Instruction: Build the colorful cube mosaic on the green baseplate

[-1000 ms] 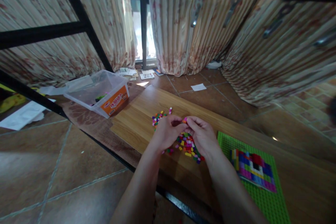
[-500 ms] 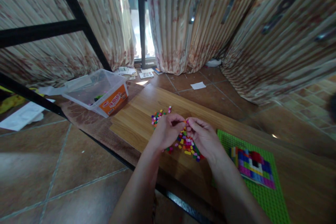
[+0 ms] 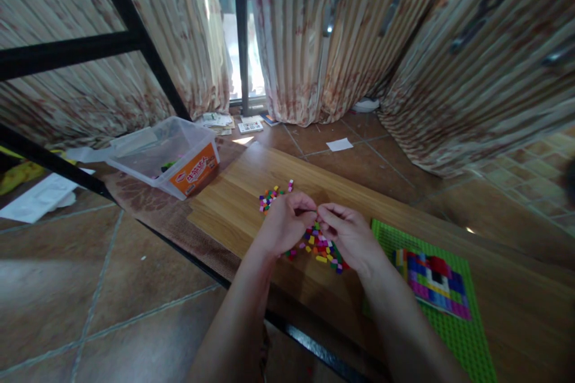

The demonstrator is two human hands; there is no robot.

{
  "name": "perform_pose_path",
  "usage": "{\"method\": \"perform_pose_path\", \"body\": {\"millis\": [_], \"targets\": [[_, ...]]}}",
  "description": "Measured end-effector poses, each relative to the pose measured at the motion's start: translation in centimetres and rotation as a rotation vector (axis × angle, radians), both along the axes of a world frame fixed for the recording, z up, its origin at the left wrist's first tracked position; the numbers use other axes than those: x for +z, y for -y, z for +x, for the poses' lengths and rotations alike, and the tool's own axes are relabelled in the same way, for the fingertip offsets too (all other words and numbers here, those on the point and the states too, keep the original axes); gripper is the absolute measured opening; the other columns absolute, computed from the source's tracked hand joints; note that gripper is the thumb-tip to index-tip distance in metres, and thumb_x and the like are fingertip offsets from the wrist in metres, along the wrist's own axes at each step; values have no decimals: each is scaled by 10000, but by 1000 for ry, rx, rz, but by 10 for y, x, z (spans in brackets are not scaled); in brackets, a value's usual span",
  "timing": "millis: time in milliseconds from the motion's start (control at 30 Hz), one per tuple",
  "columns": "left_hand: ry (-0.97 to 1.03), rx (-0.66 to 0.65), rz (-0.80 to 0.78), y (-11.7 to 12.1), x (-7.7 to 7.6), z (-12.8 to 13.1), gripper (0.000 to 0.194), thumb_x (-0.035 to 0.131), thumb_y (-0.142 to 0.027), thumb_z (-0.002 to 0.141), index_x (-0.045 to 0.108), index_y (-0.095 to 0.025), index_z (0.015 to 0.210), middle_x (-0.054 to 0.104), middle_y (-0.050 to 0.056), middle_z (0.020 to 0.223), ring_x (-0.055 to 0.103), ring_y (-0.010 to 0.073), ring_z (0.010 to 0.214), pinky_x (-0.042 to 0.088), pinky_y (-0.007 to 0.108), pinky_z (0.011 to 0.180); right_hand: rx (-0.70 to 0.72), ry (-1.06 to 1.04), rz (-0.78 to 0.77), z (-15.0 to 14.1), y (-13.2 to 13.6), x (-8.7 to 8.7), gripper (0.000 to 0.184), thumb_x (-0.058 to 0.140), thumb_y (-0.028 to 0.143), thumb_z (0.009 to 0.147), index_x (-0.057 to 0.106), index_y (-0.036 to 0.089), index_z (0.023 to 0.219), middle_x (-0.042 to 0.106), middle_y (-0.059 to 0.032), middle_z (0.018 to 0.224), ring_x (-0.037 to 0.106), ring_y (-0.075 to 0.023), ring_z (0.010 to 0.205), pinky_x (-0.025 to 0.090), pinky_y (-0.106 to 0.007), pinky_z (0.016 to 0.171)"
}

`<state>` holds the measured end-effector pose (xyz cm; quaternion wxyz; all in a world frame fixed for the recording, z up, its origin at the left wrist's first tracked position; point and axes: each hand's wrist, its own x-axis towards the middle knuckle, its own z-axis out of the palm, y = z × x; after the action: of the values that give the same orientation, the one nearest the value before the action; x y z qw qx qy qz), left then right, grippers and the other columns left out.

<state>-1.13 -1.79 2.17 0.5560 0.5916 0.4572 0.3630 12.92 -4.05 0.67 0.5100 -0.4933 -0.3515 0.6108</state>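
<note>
My left hand (image 3: 287, 221) and my right hand (image 3: 348, 232) meet fingertip to fingertip above the wooden board. Both are closed in a pinch on small building bricks, which the fingers now hide almost wholly. Beneath and between the hands lies a loose heap of small coloured building bricks (image 3: 321, 258); part of it is covered by my hands. A smaller group of bricks (image 3: 269, 196) is spread just beyond my left hand. To the right of my right forearm, a multicoloured brick structure (image 3: 442, 287) with a red top part sits on a green studded baseplate (image 3: 469, 347).
The wooden board (image 3: 233, 191) rests on a dark metal frame (image 3: 309, 344). At its left end stands a clear plastic bin (image 3: 157, 170) with an orange label and a few pieces inside. Papers (image 3: 215, 122) lie on the tiled floor by striped curtains (image 3: 291, 54).
Orange and pink bricks that showed between my fingertips are now hidden by the fingers. The right fingertips have shifted slightly closer to the left ones. Everything else is much the same.
</note>
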Motion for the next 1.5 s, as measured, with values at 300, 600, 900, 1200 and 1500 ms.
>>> {"method": "perform_pose_path", "body": {"millis": [300, 600, 900, 1200, 1500], "targets": [[-420, -57, 156, -8, -7, -14, 149, 583, -78, 755, 688, -145, 674, 679, 11, 651, 600, 133, 633, 434, 237, 603, -100, 817, 123, 31, -2, -14, 159, 647, 342, 785, 709, 198, 759, 689, -16, 693, 600, -167, 653, 437, -295, 651], [-699, -147, 181, -5, -7, -7, 165, 606, -153, 789, 761, -180, 740, 730, 36, 729, 639, 167, 705, 461, 257, 661, 153, 1379, 114, 24, 2, -8, 176, 622, 181, 809, 746, 211, 930, 735, -56, 959, 677, -194, 874, 467, -300, 805], [-749, -130, 195, -5, -4, -10, 191, 562, -121, 817, 744, -173, 793, 738, 55, 783, 655, 180, 756, 453, 267, 687, 238, 1462, 125, 16, -14, -3, 241, 566, 258, 896, 750, 232, 1050, 728, -68, 1029, 665, -239, 994, 453, -333, 850], [-797, -124, 241, -8, -5, -11, 227, 524, -165, 874, 720, -173, 760, 740, 81, 811, 666, 198, 779, 447, 288, 711, 319, 1550, 67, 18, -23, -3, 267, 525, 219, 894, 762, 234, 1017, 721, -82, 1041, 660, -241, 997, 443, -339, 849], [-813, -134, 229, -7, -3, -11, 226, 519, -171, 879, 703, -176, 750, 739, 74, 819, 671, 196, 800, 454, 287, 732, 371, 1591, 19, 8, -29, -2, 209, 556, 246, 893, 753, 224, 957, 696, -84, 1048, 657, -238, 994, 442, -314, 770]]}}
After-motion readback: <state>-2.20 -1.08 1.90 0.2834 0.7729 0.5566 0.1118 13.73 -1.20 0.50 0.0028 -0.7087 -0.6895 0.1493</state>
